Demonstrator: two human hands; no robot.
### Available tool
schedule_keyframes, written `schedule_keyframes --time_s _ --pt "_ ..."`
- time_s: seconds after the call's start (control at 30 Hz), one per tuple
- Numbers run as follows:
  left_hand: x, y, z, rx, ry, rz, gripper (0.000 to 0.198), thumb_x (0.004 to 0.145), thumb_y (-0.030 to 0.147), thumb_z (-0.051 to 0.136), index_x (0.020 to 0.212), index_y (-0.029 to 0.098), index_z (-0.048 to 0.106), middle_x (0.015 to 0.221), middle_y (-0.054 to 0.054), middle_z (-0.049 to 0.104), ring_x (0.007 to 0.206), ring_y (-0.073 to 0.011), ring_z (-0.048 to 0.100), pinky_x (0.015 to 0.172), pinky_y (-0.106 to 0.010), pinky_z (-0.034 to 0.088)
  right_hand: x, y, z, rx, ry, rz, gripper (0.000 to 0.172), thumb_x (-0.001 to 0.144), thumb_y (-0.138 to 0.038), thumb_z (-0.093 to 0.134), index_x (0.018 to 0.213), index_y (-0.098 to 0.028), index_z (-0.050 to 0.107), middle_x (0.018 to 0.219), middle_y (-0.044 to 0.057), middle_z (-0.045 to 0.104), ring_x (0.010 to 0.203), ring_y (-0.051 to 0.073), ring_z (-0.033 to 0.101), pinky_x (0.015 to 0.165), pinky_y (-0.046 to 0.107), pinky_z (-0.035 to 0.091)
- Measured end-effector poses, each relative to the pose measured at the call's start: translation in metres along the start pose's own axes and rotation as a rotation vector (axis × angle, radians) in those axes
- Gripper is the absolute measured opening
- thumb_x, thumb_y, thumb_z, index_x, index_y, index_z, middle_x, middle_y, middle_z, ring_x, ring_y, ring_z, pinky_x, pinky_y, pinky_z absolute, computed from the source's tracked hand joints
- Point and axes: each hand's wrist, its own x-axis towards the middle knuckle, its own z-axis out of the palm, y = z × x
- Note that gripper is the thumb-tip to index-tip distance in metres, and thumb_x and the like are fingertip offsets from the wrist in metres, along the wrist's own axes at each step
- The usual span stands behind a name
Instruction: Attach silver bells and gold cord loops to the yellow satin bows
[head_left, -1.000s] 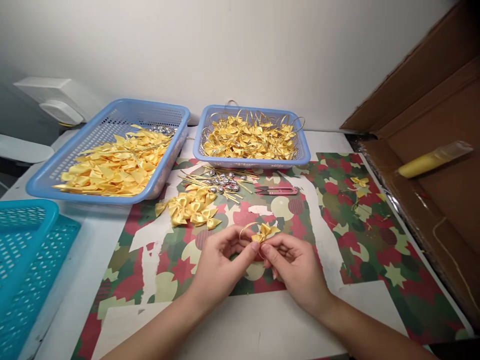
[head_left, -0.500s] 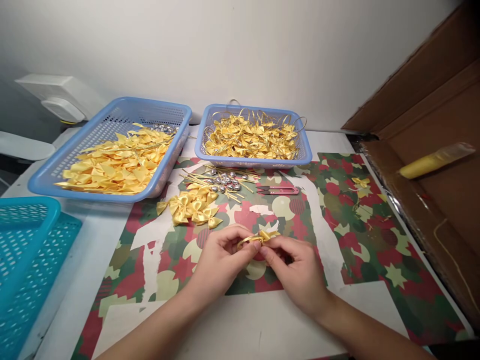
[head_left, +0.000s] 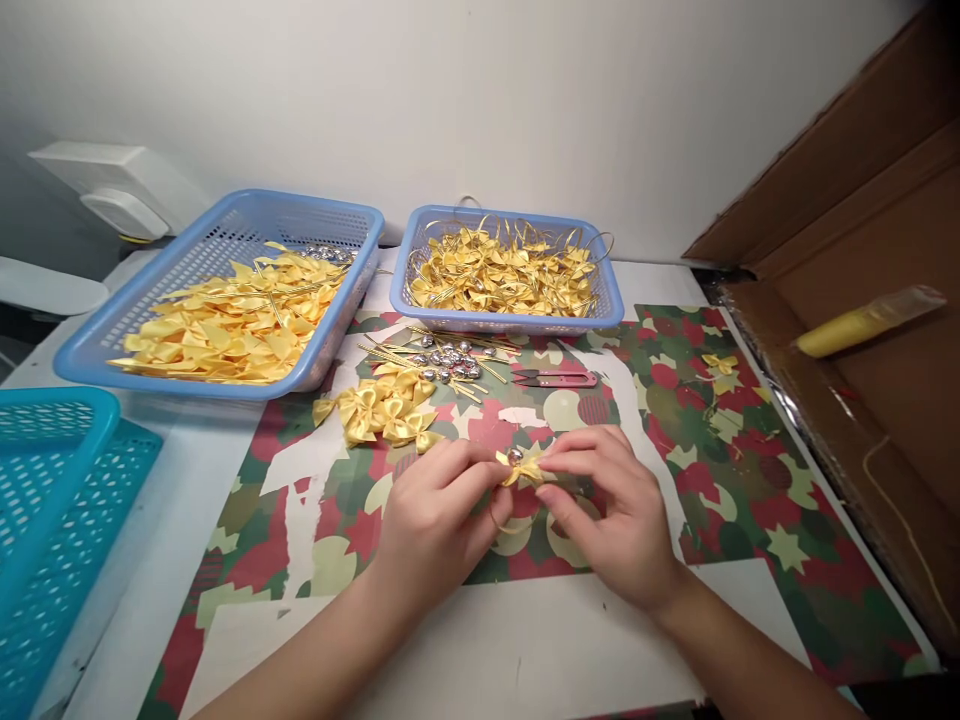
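A small yellow ribbon bow (head_left: pixel 523 468) with a silver bell (head_left: pixel 514 456) at its top is held in front of me. A thin gold cord loop (head_left: pixel 514 528) hangs below it. My left hand (head_left: pixel 442 515) pinches the left side of the bow, its fingers closed. At the other side, the fingertips of my right hand (head_left: pixel 611 515) grip the bow's right end, the thumb a little lower. Left of my hands lies a pile of yellow bows (head_left: pixel 386 405). Beyond are loose silver bells (head_left: pixel 454 360) and gold cords (head_left: pixel 390 358).
Pink-handled thread snips (head_left: pixel 555 379) lie past my hands. Blue baskets hold bows: one at the left (head_left: pixel 180 388), one at the back (head_left: pixel 510 325). A teal basket (head_left: pixel 67 560) stands near left. Cardboard (head_left: pixel 847 200) and a yellow tube (head_left: pixel 862 322) border the right.
The bow has turned so that its loops and the silver bell now show. The cord loop has swung from the left to below the bow. My right fingers have spread somewhat.
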Motion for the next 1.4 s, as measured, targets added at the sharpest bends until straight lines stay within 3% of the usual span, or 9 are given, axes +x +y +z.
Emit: schedule_keyframes --time_s 0.27,0.53,0.63,0.73,0.83,1.0,1.17,1.4 --pt "-0.001 0.002 0.0 0.101 -0.007 0.071 0.008 0.08 0.011 0.063 0.081 0.018 0.064 0.073 -0.004 0.069 0.062 -0.0155 0.058 0.056 -0.027 0.044 -0.002 0.003 0.006 -0.049 -0.034 -0.071 0.017 0.082 -0.009 0.067 0.084 -0.026 0.071 0.085 0.003 0.067 0.084 0.02 0.057 0.075 0.037 0.05" --pt "-0.001 -0.004 0.003 0.073 -0.056 -0.032 0.011 0.084 0.017 0.058 0.075 0.019 0.064 0.072 -0.003 0.068 0.065 -0.0145 0.06 0.059 -0.025 0.046 -0.001 0.004 0.004 0.048 -0.023 -0.041 0.016 0.086 -0.011 0.061 0.081 -0.025 0.066 0.082 0.002 0.067 0.086 0.02 0.058 0.077 0.038 0.049" --pt "0.0 -0.009 0.003 0.014 -0.076 -0.104 0.012 0.084 0.018 0.058 0.074 0.019 0.063 0.072 -0.003 0.066 0.067 -0.0147 0.06 0.059 -0.025 0.046 -0.002 0.002 0.001 0.186 -0.026 0.133 0.011 0.091 -0.022 0.058 0.081 -0.025 0.061 0.09 0.004 0.071 0.091 0.022 0.061 0.078 0.039 0.051" --pt "0.003 -0.016 0.002 -0.008 -0.152 -0.186 0.013 0.084 0.019 0.057 0.073 0.019 0.062 0.073 -0.002 0.067 0.069 -0.0155 0.061 0.06 -0.025 0.045 -0.003 0.0 0.0 0.421 -0.115 0.408 0.016 0.096 -0.034 0.052 0.084 -0.023 0.054 0.097 0.007 0.072 0.08 0.018 0.062 0.064 0.031 0.051" --pt "0.009 -0.023 0.001 0.005 -0.201 -0.25 0.012 0.083 0.019 0.057 0.073 0.019 0.064 0.075 -0.002 0.069 0.07 -0.0159 0.061 0.063 -0.025 0.044 0.001 -0.001 -0.001 0.613 -0.198 0.51 0.022 0.095 -0.041 0.053 0.084 -0.022 0.05 0.08 0.004 0.07 0.067 0.014 0.06 0.059 0.026 0.05" --pt "0.029 -0.028 -0.003 0.036 -0.322 -0.369 0.014 0.082 0.025 0.059 0.073 0.02 0.069 0.063 0.0 0.068 0.056 -0.0139 0.057 0.054 -0.024 0.037 0.025 -0.006 -0.018 0.727 -0.161 0.501 0.028 0.087 -0.048 0.061 0.083 -0.022 0.052 0.06 -0.004 0.056 0.054 0.011 0.052 0.055 0.024 0.05" --pt "0.05 -0.031 -0.006 -0.193 -0.485 -0.541 0.011 0.076 0.023 0.061 0.071 0.019 0.07 0.067 -0.001 0.074 0.064 -0.018 0.067 0.06 -0.026 0.047 0.068 -0.019 -0.043 0.77 -0.082 0.372 0.014 0.082 -0.035 0.068 0.083 -0.023 0.061 0.066 -0.003 0.057 0.059 0.01 0.054 0.057 0.023 0.05" --pt "0.059 -0.04 -0.001 -0.414 -0.594 -0.65 0.006 0.066 0.019 0.061 0.065 0.019 0.067 0.066 -0.001 0.072 0.065 -0.0193 0.069 0.056 -0.024 0.048 0.102 -0.012 -0.036 0.694 -0.011 0.328 0.01 0.083 -0.035 0.065 0.087 -0.025 0.065 0.073 -0.003 0.058 0.063 0.009 0.055 0.061 0.023 0.052"
